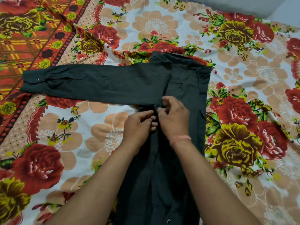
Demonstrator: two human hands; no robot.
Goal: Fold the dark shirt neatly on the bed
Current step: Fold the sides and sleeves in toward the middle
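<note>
The dark shirt (183, 82) lies on the bed, its body running from the collar at the top down to the bottom edge of the view. One long sleeve (90, 82) stretches flat to the left, ending in a buttoned cuff. The right side of the shirt is folded inward with a straight edge. My left hand (138, 125) and my right hand (175, 117) meet at the middle of the shirt's front, both pinching the fabric along the button placket. The spot they grip is partly hidden by my fingers.
A flowered bedsheet (243, 127) with red and yellow roses covers the bed all around the shirt. An orange checked border (24, 44) runs along the far left. A pale wall or floor (259, 5) shows at the top right corner.
</note>
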